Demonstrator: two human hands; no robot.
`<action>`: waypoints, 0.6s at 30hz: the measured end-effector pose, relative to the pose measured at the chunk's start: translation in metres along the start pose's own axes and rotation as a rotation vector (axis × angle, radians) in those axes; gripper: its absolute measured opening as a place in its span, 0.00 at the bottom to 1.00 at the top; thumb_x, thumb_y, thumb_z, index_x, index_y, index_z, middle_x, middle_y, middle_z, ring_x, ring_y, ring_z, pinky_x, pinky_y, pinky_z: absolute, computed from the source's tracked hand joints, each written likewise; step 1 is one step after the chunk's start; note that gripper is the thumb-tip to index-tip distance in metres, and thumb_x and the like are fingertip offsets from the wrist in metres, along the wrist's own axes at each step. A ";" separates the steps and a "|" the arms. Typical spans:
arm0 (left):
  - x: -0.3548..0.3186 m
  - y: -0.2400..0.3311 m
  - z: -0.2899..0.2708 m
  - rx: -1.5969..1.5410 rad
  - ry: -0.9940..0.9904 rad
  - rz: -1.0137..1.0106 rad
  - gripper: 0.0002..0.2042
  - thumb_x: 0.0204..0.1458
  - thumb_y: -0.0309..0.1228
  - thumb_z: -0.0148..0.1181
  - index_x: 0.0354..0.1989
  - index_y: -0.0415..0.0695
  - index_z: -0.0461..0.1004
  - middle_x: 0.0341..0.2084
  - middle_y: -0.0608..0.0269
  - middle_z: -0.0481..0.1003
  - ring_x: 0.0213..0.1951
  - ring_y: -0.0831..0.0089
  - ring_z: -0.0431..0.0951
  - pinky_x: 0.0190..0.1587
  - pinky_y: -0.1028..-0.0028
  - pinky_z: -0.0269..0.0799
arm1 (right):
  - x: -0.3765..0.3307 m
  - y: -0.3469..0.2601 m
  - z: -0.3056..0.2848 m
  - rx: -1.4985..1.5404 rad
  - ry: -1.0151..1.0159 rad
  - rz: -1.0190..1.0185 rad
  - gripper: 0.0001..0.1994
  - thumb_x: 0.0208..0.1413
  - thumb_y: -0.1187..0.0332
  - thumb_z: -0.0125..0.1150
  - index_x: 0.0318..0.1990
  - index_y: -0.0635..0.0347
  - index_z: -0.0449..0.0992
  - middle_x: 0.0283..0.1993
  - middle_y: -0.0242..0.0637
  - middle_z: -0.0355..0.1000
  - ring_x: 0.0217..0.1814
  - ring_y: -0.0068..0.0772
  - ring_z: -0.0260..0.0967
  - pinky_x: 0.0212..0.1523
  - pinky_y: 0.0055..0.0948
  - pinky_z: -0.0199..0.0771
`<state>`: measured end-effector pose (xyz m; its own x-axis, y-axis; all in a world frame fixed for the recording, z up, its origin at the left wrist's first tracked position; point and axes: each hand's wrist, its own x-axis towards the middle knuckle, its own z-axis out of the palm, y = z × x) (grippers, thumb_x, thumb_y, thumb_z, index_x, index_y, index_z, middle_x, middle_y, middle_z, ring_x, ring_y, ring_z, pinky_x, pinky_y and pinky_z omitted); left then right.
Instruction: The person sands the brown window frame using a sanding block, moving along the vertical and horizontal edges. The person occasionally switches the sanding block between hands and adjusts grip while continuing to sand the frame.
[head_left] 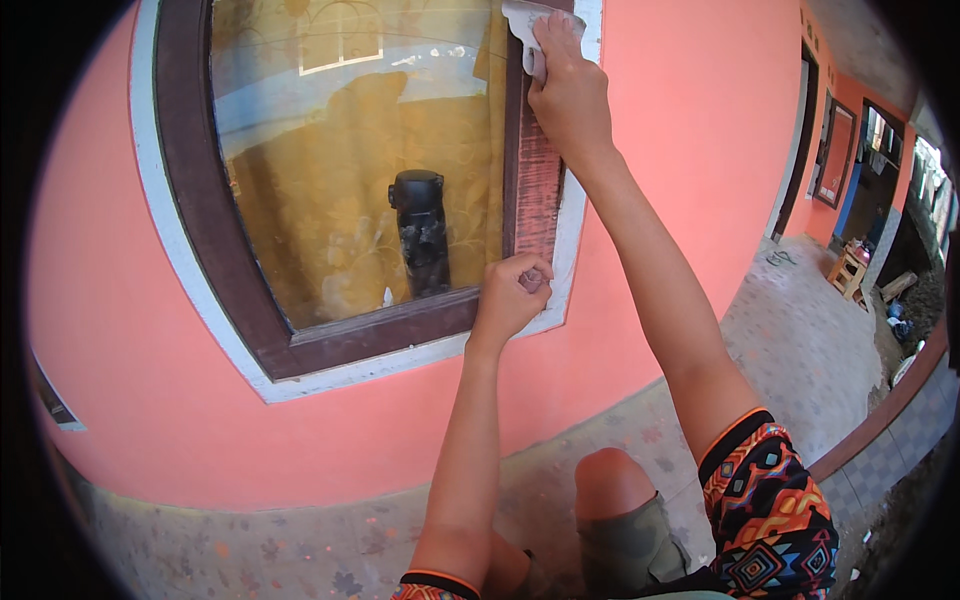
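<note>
A brown window frame (248,270) with a white border (420,357) surrounds a glass pane. Against the top of the frame's right upright, my right hand (575,105) presses a creased, pale grey sheet (528,35), fingers closed on it; whether it is paper or cloth I cannot tell. Below it, a strip of the upright (538,195) looks pinkish, with dark scuffed streaks. My left hand (510,300) is closed at the frame's lower right corner. A small rolled, greyish-pink piece (531,280) shows between its thumb and fingers.
The pink wall (665,230) runs on both sides of the window. Yellow curtain and a dark reflection show in the glass (340,190). My bent knee (612,480) is low in front, over a patterned floor (300,555). A wooden stool (848,270) stands far right, near sandals (780,258).
</note>
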<state>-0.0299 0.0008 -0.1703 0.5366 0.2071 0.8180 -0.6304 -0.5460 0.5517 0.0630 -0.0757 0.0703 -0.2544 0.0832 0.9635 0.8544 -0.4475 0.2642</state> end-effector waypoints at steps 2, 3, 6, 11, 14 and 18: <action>0.001 0.000 0.000 -0.005 0.004 0.022 0.07 0.43 0.15 0.67 0.31 0.38 0.81 0.21 0.60 0.75 0.24 0.74 0.72 0.30 0.72 0.69 | -0.036 -0.017 -0.006 0.027 -0.067 0.083 0.30 0.62 0.79 0.62 0.74 0.65 0.69 0.78 0.61 0.64 0.78 0.62 0.66 0.65 0.48 0.84; 0.001 0.000 0.000 0.003 0.006 0.004 0.07 0.43 0.15 0.67 0.31 0.38 0.81 0.21 0.59 0.75 0.24 0.74 0.72 0.30 0.72 0.69 | -0.058 -0.028 -0.009 0.047 -0.068 0.098 0.31 0.62 0.81 0.61 0.74 0.62 0.69 0.78 0.60 0.64 0.78 0.60 0.65 0.67 0.47 0.82; 0.001 0.003 0.001 -0.003 0.015 0.004 0.07 0.43 0.16 0.67 0.31 0.38 0.81 0.21 0.59 0.75 0.24 0.74 0.72 0.30 0.71 0.69 | -0.105 -0.046 -0.020 0.079 -0.131 0.082 0.33 0.62 0.81 0.62 0.76 0.62 0.67 0.79 0.60 0.63 0.79 0.61 0.64 0.71 0.47 0.79; -0.002 0.004 -0.001 0.022 -0.012 0.008 0.07 0.43 0.15 0.67 0.31 0.37 0.81 0.20 0.59 0.73 0.24 0.74 0.72 0.30 0.71 0.69 | -0.062 -0.024 -0.006 0.121 -0.027 0.017 0.35 0.59 0.83 0.62 0.76 0.61 0.67 0.79 0.57 0.62 0.79 0.61 0.63 0.73 0.48 0.77; -0.002 0.004 -0.001 0.019 -0.012 0.009 0.07 0.43 0.15 0.67 0.31 0.37 0.81 0.20 0.60 0.73 0.24 0.74 0.72 0.30 0.71 0.70 | -0.005 -0.001 0.009 0.108 0.049 0.002 0.31 0.61 0.81 0.61 0.74 0.62 0.69 0.79 0.57 0.63 0.78 0.63 0.64 0.70 0.49 0.80; -0.001 0.006 0.000 0.036 -0.010 -0.011 0.07 0.43 0.15 0.68 0.31 0.37 0.81 0.21 0.61 0.75 0.24 0.75 0.73 0.31 0.72 0.70 | -0.018 -0.003 0.003 0.122 0.009 0.020 0.27 0.66 0.75 0.60 0.72 0.64 0.69 0.78 0.60 0.64 0.77 0.68 0.65 0.65 0.51 0.84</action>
<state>-0.0340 -0.0027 -0.1677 0.5489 0.2053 0.8103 -0.6038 -0.5729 0.5542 0.0664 -0.0728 0.0520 -0.2399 0.0669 0.9685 0.9082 -0.3369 0.2483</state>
